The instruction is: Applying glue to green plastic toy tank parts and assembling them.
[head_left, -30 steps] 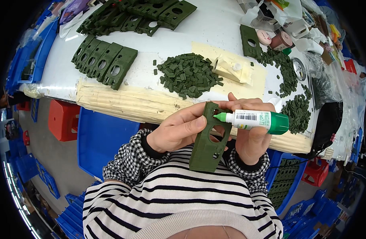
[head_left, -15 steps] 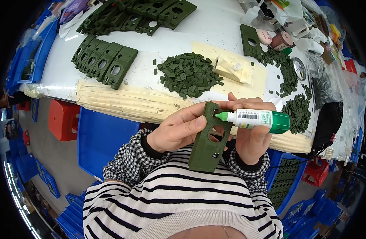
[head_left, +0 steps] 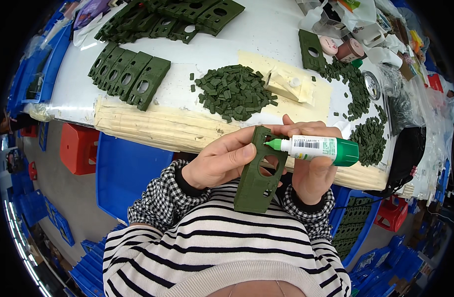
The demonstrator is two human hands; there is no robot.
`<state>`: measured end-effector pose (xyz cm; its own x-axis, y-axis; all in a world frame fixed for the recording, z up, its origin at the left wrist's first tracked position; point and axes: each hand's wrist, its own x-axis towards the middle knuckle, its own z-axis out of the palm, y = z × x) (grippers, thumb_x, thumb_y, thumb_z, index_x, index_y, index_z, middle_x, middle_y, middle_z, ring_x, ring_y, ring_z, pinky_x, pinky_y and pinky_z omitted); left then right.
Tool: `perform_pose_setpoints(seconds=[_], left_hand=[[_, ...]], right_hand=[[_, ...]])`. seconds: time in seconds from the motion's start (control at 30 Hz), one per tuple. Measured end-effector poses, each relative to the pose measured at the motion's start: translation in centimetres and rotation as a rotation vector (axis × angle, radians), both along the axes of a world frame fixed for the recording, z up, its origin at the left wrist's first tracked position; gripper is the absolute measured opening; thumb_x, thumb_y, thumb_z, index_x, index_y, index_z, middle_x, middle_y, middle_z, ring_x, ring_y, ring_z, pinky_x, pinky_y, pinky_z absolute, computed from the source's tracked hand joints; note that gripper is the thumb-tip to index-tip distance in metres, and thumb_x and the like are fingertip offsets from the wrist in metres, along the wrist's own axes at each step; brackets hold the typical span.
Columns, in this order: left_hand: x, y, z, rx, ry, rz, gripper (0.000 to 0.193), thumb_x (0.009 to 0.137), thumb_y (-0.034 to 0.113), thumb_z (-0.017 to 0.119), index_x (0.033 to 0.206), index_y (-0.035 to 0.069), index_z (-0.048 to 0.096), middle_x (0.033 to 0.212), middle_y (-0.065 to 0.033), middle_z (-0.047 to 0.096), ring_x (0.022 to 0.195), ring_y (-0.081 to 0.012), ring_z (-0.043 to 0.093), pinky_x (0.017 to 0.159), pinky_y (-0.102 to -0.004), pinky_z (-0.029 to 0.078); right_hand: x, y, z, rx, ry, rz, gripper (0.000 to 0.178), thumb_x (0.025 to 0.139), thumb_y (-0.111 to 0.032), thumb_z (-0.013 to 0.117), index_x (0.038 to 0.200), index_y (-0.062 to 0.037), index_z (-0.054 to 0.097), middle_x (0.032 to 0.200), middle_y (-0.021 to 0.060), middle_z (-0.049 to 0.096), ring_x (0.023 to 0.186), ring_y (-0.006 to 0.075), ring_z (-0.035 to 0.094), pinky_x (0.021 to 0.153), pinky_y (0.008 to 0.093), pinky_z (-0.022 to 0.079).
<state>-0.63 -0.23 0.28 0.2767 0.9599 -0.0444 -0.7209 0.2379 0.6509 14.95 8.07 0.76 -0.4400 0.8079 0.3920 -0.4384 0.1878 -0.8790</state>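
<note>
My left hand (head_left: 226, 157) is closed on a dark green rectangular panel (head_left: 254, 190) with a large round hole and smaller openings, tilted in front of my chest. In my right hand (head_left: 313, 179) lies a white glue bottle (head_left: 311, 148) with a green base and a green pointed tip. The tip touches or nearly touches the panel beside a small opening near its upper end. Some right fingers reach behind the bottle toward the panel's edge and are partly hidden. On the table beyond is a pile of small dark green rectangular pieces (head_left: 234, 93).
A row of similar panels (head_left: 130, 74) and a larger stack (head_left: 172, 17) lie at the left. More small pieces (head_left: 368, 141) spread at the right, near cluttered containers (head_left: 350, 49). A cream block (head_left: 289, 85) sits behind the pile. Padding (head_left: 162, 126) lines the table's front edge.
</note>
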Motion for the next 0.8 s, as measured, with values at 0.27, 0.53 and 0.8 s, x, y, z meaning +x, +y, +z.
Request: perform_pose_setpoints(seconds=[0.27,0.53,0.8], left_hand=[[0.07,0.11,0.34,-0.020,-0.014,0.020,0.076,0.093,0.046,0.051,0.144,-0.003,0.022,0.128,-0.0230,0.047,0.104,-0.0290,0.058,0.087,-0.0466,0.052],[-0.35,0.25,0.52,-0.004,0.018,-0.003,0.083,0.090,0.052,0.051,0.143,-0.006,0.023,0.126,-0.0274,0.048,0.100,-0.0260,0.058,0.082,-0.0408,0.054],[-0.43,0.14,0.15,0.021,-0.095,-0.010,0.072,0.094,0.043,0.047,0.142,-0.006,0.025,0.126,-0.0254,0.050,0.100,-0.0240,0.060,0.085,-0.0366,0.052]], right_hand=[[0.32,0.42,0.07,-0.065,0.073,-0.034,0.054,0.090,-0.048,0.056,0.106,0.0023,0.050,0.095,0.0171,0.059,0.092,0.0288,0.063,0.093,0.0554,0.048],[0.68,0.62,0.12,0.015,0.053,-0.036,0.051,0.091,-0.046,0.054,0.106,0.0025,0.049,0.096,0.0178,0.058,0.091,0.0298,0.063,0.087,0.0524,0.052],[0.63,0.62,0.10,0.022,0.068,-0.027,0.049,0.092,-0.044,0.054,0.106,0.0035,0.048,0.095,0.0190,0.057,0.090,0.0305,0.063,0.087,0.0518,0.053]])
